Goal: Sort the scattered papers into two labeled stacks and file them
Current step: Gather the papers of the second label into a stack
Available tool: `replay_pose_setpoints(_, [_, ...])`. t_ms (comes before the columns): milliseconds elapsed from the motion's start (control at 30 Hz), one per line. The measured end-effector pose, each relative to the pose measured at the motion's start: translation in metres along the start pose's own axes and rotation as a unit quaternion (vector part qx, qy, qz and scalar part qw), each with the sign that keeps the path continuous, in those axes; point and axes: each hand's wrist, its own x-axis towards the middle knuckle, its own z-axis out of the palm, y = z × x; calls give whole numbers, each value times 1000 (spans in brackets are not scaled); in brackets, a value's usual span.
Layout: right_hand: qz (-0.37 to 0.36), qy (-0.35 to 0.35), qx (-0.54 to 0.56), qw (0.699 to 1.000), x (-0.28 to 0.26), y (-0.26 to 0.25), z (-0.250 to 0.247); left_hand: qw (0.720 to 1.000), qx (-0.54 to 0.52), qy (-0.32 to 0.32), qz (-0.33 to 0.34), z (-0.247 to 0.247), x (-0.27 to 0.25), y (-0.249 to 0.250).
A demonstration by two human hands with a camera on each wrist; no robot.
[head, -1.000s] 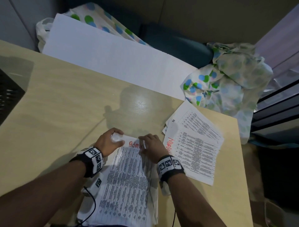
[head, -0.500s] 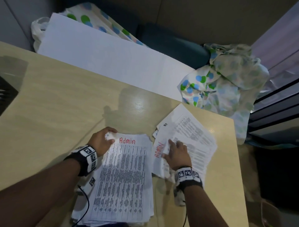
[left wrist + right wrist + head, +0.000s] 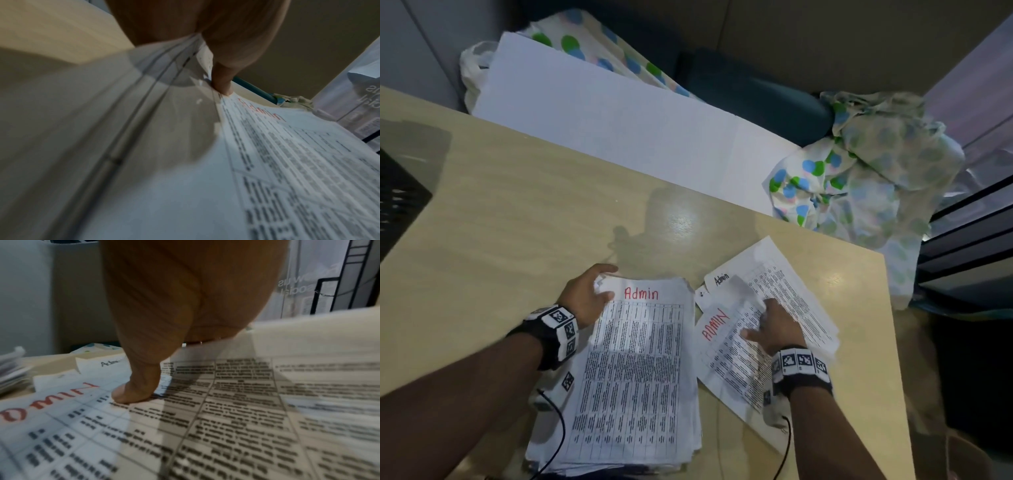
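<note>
A thick stack of printed sheets headed "Admin" in red (image 3: 635, 363) lies on the tan table (image 3: 517, 240) in front of me. My left hand (image 3: 599, 286) grips its top left corner, fingers curled over the edge and thumb (image 3: 222, 81) on top. To the right lie loose printed sheets: the top one reads "ADMIN" in red (image 3: 717, 346), and one beneath shows "Admin" in black (image 3: 722, 279). My right hand (image 3: 763, 318) rests on these sheets, its thumb (image 3: 139, 386) pressing the red "ADMIN" sheet. A blurred sheet edge (image 3: 308, 331) is raised beside that hand.
A large white board (image 3: 619, 130) leans behind the table's far edge. A polka-dot cloth (image 3: 859, 178) is heaped at the far right corner. A black grid object (image 3: 397, 198) sits at the left edge. The table's right edge (image 3: 893, 342) runs close to the loose sheets.
My right hand left the Admin stack and moved right onto the loose sheets, which have shifted and now show a black "Admin" heading. The left hand kept its hold.
</note>
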Motion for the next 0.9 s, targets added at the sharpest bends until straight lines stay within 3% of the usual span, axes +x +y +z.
replay_pose_setpoints(133, [-26, -60, 11, 998, 5, 7, -6, 1000, -1, -8, -2, 0, 2, 0])
replay_pose_setpoints(300, [-38, 51, -46, 997, 7, 31, -23, 1000, 1, 10, -8, 1, 1, -1])
replay_pose_setpoints(567, [23, 67, -40, 997, 5, 43, -32, 1000, -5, 14, -12, 0, 2, -3])
replay_pose_setpoints(633, [58, 100, -29, 993, 6, 45, -29, 1000, 1, 11, -16, 1, 3, -4])
replay_pose_setpoints(700, [100, 86, -30, 991, 9, 52, -19, 1000, 0, 7, -20, 1, 4, -5])
replay_pose_setpoints(767, [102, 75, -29, 992, 7, 53, -13, 1000, -3, 4, -23, 1, 5, -7])
replay_pose_setpoints(900, [86, 117, 48, 988, -7, 44, -11, 1000, 15, 8, -21, 2, 6, -7])
